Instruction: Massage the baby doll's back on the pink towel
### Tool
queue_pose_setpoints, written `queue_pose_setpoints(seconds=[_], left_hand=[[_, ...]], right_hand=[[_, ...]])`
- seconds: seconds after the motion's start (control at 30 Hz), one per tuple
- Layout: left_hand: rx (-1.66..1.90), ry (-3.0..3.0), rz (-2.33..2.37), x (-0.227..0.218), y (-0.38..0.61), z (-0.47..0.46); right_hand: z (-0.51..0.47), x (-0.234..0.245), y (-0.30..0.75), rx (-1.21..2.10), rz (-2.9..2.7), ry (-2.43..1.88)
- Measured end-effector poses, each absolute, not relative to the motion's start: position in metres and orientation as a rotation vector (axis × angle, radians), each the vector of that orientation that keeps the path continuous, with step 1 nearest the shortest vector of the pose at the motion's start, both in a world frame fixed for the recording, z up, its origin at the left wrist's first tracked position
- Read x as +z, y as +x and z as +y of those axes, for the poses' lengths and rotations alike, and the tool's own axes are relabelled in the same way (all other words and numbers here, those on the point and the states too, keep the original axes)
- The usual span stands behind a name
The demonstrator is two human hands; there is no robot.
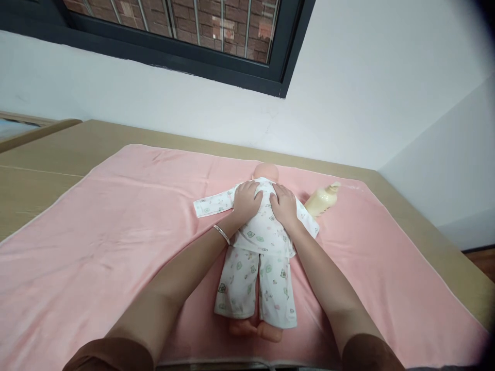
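Wall (348, 77) + window (193, 59) bg, tabletop (88, 147) w/ pink blanket (135, 206) | doll (266, 171) mid-blanket in print PJs (251, 237), long axis front-to-back, head twd wall, feet nearest | L hand (247, 201) & R hand (285, 206) flat on upper torso, fingers loose, no grip | step: prob. pressing/smoothing; next likely needs light, even palms | bottle (322, 200) just beside

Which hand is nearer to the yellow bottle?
Right: the right hand rests on the doll, on the side toward the yellow bottle; the left hand rests on the side away from it.
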State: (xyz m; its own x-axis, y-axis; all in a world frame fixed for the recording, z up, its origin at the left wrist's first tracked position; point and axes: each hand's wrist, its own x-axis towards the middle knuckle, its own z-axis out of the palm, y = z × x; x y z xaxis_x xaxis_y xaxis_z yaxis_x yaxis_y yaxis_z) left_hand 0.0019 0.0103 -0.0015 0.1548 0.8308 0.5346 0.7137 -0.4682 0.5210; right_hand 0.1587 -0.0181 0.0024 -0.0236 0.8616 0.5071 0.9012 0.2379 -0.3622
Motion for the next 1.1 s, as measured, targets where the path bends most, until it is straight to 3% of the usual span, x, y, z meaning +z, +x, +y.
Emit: queue_pose_setpoints(seconds=[0.13,0.3,0.63,0.87,1.1], left_hand=[[1.146,2.387,1.422,-0.001,0.0,0.014],[1.337,2.308,1.543,-0.003,0.004,0.006],[1.213,2.377,1.515,-0.004,0.002,0.013],[1.347,2.352,1.538,-0.004,0.005,0.005],[1.292,2.316,1.611,-0.003,0.004,0.005]], right_hand=[[-0.013,0.002,0.164,-0.049,-1.953,-1.558],[-0.019,-0.001,0.158,-0.125,-1.836,-1.413],[-0.016,0.0,0.159,-0.004,-1.841,-1.647],[-0.019,0.0,0.158,-0.009,-1.78,-1.453],[-0.019,0.0,0.156,-0.012,-1.691,-1.582]])
